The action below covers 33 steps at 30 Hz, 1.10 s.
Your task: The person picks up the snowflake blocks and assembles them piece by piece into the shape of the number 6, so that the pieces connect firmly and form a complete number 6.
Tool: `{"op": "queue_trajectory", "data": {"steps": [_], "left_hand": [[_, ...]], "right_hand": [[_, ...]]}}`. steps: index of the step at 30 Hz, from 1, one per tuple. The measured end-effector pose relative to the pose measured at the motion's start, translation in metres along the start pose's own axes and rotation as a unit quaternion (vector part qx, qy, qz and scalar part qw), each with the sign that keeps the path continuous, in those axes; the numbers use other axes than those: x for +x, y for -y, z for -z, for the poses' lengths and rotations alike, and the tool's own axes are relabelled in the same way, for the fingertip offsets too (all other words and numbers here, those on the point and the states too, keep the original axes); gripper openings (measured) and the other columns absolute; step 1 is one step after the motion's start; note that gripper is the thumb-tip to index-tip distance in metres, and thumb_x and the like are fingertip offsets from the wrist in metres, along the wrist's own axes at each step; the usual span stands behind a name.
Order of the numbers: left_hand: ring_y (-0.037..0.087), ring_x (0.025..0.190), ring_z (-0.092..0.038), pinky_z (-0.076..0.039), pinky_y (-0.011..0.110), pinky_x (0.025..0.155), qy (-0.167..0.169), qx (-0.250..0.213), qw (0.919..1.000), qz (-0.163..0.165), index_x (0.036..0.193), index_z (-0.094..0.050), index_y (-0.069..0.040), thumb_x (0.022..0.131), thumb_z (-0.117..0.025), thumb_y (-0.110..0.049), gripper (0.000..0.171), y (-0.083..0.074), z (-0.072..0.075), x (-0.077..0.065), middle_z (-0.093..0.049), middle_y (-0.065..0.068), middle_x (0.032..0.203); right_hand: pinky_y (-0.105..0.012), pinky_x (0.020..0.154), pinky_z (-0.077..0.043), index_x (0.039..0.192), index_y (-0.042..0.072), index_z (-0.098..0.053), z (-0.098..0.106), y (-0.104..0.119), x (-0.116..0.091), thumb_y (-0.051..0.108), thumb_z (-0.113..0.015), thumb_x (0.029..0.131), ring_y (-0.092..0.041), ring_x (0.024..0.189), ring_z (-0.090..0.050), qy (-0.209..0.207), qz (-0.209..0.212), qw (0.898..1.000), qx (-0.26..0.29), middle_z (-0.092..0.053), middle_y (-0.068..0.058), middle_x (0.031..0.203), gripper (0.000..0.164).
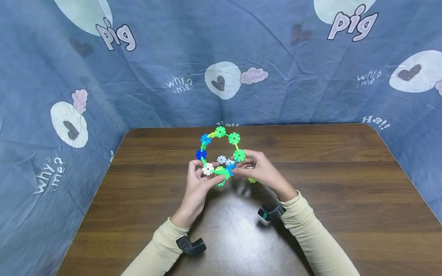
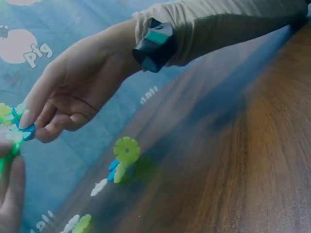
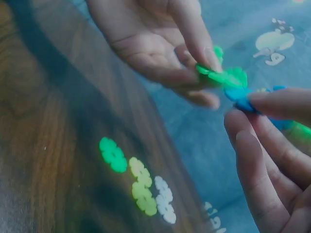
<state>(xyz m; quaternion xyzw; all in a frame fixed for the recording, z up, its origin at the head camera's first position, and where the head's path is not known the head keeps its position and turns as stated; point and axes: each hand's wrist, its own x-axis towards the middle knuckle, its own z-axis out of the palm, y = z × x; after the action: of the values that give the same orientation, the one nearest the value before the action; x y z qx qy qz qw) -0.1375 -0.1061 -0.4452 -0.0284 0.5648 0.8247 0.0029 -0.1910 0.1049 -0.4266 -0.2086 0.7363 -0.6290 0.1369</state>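
Observation:
A ring of notched plastic snowflake discs (image 1: 234, 138), in green, blue, yellow and white, stands up between both hands above the table. My left hand (image 1: 195, 191) holds its lower left part. Its thumb and fingers pinch a green disc (image 3: 229, 77), clearest in the right wrist view. Opposite it, my right hand (image 1: 265, 171) pinches a blue disc (image 3: 245, 103) between thumb and fingertips. The blue and green discs meet between the two hands. In the left wrist view, the right thumb presses on the blue piece (image 2: 28, 131) while the left fingers (image 2: 13, 189) enter at the left edge.
On the brown wooden table (image 1: 155, 203) lie loose discs: a green one (image 3: 112, 154), yellow-green ones (image 3: 144, 198) and white ones (image 3: 165, 200). One yellow-green disc (image 2: 127, 150) stands upright. A blue printed cloth (image 1: 155, 99) hangs behind the table and along its sides.

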Motion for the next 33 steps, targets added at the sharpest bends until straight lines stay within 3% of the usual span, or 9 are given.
{"op": "queue_trajectory", "data": {"steps": [3,8,12,15,19,22,25,33], "left_hand": [[0.013,0.084,-0.073,-0.062,0.024,0.077,-0.020,-0.012,0.9993,-0.029,0.105,-0.034,-0.020,0.082,-0.070,0.021,0.059,0.000,0.001,0.002,-0.075,0.005,0.106],[0.014,0.083,-0.074,-0.061,0.023,0.078,-0.025,-0.021,0.9977,-0.059,0.103,-0.033,-0.021,0.083,-0.069,0.021,0.059,-0.006,0.001,0.002,-0.078,0.004,0.094],[0.012,0.081,-0.074,-0.063,0.026,0.080,-0.026,-0.029,0.9976,-0.057,0.103,-0.031,-0.020,0.085,-0.068,0.021,0.058,-0.010,0.000,0.003,-0.077,0.002,0.093],[0.012,0.080,-0.073,-0.064,0.028,0.081,-0.029,-0.029,0.9977,-0.053,0.105,-0.032,-0.019,0.085,-0.067,0.021,0.057,-0.012,0.000,0.002,-0.076,0.002,0.093],[0.012,0.081,-0.072,-0.063,0.025,0.078,-0.028,-0.027,0.9981,-0.048,0.107,-0.033,-0.018,0.086,-0.067,0.020,0.055,-0.012,-0.001,-0.001,-0.076,0.001,0.093],[0.012,0.081,-0.071,-0.062,0.025,0.078,-0.025,-0.028,0.9983,-0.044,0.109,-0.034,-0.018,0.087,-0.066,0.019,0.054,-0.012,-0.002,-0.002,-0.077,0.001,0.093],[0.013,0.082,-0.072,-0.063,0.025,0.078,-0.024,-0.030,0.9985,-0.039,0.109,-0.034,-0.018,0.087,-0.067,0.019,0.054,-0.012,-0.001,-0.002,-0.077,0.002,0.094],[0.013,0.081,-0.072,-0.063,0.026,0.080,-0.021,-0.024,0.9990,-0.031,0.111,-0.033,-0.017,0.087,-0.067,0.017,0.054,-0.012,0.002,-0.001,-0.077,0.002,0.095]], "right_hand": [[-0.043,0.074,-0.064,0.121,-0.003,-0.064,0.000,-0.003,0.001,0.004,-0.080,0.087,-0.014,0.089,-0.075,0.014,-0.003,1.000,-0.021,-0.077,-0.018,0.102,0.038],[-0.032,0.085,-0.061,0.125,-0.006,-0.060,0.001,-0.012,0.004,0.001,-0.079,0.087,-0.021,0.092,-0.077,0.048,-0.008,0.997,-0.062,-0.077,-0.022,0.106,0.043],[-0.031,0.080,-0.063,0.128,-0.005,-0.065,-0.005,-0.018,0.009,-0.001,-0.076,0.088,-0.022,0.090,-0.076,0.029,-0.013,0.986,-0.161,-0.077,-0.019,0.107,0.041],[-0.031,0.075,-0.061,0.120,0.000,-0.072,-0.014,-0.020,0.014,0.006,-0.080,0.087,-0.019,0.086,-0.074,-0.003,-0.016,0.959,-0.284,-0.077,-0.013,0.103,0.034],[-0.038,0.066,-0.055,0.087,0.007,-0.073,-0.029,-0.023,0.021,0.022,-0.085,0.084,-0.019,0.072,-0.060,-0.039,-0.027,0.912,-0.407,-0.067,-0.009,0.088,0.020],[-0.041,0.063,-0.052,0.073,0.010,-0.066,-0.037,-0.028,0.024,0.025,-0.086,0.084,-0.022,0.068,-0.056,-0.060,-0.031,0.899,-0.432,-0.061,-0.008,0.083,0.028],[-0.042,0.067,-0.055,0.076,0.008,-0.068,-0.039,-0.031,0.025,0.023,-0.086,0.084,-0.025,0.072,-0.061,-0.071,-0.035,0.900,-0.430,-0.062,-0.008,0.086,0.025],[-0.040,0.078,-0.060,0.088,0.005,-0.074,-0.035,-0.033,0.027,0.009,-0.083,0.084,-0.026,0.082,-0.070,-0.055,-0.053,0.922,-0.380,-0.073,-0.009,0.090,0.010]]}}
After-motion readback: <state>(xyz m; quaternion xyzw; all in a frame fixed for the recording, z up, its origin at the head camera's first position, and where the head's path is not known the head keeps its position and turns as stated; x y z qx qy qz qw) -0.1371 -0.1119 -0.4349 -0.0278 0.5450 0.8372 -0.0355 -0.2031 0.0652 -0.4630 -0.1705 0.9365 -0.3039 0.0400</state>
